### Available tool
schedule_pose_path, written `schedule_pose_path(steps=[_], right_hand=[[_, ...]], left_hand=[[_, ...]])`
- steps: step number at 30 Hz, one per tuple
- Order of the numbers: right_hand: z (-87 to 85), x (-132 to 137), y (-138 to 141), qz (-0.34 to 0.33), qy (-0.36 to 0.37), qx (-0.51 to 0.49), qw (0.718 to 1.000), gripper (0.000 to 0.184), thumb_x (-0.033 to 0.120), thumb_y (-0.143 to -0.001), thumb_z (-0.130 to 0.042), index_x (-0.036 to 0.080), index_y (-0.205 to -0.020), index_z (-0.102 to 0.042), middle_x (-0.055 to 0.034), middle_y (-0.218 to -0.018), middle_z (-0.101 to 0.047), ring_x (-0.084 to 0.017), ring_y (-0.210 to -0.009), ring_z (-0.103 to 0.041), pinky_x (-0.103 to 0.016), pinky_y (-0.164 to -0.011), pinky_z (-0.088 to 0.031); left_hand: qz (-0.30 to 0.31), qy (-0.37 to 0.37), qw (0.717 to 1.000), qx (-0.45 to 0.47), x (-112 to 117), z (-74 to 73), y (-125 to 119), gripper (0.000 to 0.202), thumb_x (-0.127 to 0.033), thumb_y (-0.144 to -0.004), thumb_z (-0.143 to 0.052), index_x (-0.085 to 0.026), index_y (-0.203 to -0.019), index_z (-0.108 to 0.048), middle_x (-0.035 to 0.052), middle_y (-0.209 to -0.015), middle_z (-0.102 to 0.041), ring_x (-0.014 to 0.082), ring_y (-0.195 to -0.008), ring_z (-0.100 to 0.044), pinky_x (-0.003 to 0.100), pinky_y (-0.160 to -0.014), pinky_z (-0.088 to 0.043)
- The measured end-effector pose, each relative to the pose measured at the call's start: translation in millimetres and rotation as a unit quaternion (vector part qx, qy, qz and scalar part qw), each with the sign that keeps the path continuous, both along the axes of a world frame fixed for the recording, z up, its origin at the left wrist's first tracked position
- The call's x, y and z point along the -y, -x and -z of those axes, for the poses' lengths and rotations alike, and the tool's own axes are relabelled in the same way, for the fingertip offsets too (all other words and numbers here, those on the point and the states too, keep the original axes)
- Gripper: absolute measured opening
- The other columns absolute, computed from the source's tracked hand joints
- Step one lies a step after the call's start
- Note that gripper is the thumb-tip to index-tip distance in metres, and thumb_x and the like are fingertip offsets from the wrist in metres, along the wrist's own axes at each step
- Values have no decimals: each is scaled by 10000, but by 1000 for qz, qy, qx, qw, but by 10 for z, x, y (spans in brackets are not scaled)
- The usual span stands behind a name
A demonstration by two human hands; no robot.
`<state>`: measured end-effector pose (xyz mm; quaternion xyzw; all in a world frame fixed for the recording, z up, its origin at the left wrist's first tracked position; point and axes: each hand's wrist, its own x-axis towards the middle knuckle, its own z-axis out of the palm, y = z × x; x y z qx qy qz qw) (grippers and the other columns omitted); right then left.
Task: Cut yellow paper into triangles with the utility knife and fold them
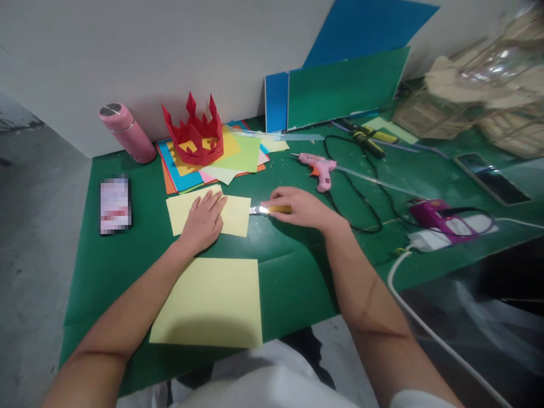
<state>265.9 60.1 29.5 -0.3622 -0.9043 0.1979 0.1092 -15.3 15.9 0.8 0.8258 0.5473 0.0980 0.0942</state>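
My left hand lies flat, fingers spread, on pale yellow paper in the middle of the table. This paper seems to be in more than one overlapping piece. Just to its right, my right hand grips a utility knife with a yellow handle. The knife's bright blade points left and reaches the paper's right edge; whether it touches cannot be made out. Nearer to me lies a larger pale yellow sheet. A red folded-paper crown stands on a pile of coloured paper behind my left hand.
A pink bottle and a phone are at left. Beyond my right hand lie a pink glue gun, its black cord and yellow-black pliers. A power strip and cardboard pieces occupy the right. Coloured boards lean on the wall.
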Motion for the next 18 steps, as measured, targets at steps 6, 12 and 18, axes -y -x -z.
schedule_pose_path(steps=[6, 12, 18], right_hand=[[-17, -9, -39, 6, 3, 20, 1000, 340, 288, -865, -559, 224, -1169, -697, -107, -1011, -639, -239, -922, -599, -337, -771, -462], [-13, 2, -2, 15, -14, 28, 999, 337, 317, -872, -575, 232, -1176, -694, -96, -942, -644, -229, -869, -601, -319, -721, -452], [-3, -19, -51, -4, -34, 31, 999, 303, 329, -892, -543, 246, -1124, -719, -100, -990, -670, -231, -888, -605, -334, -741, -458]], left_hand=[[19, -19, 1000, -11, 25, -32, -22, 459, -252, -945, -306, -170, -1354, -497, 137, -1380, -496, 290, -1379, -348, 490, -1111, -299], [25, -5, 999, -31, 47, 7, -35, 494, -378, -973, -322, -176, -1409, -438, 106, -1509, -389, 314, -1429, -268, 534, -1149, -233], [34, 5, 998, -46, 52, 33, -43, 535, -389, -977, -305, -172, -1462, -375, 70, -1549, -320, 319, -1453, -215, 552, -1171, -188]])
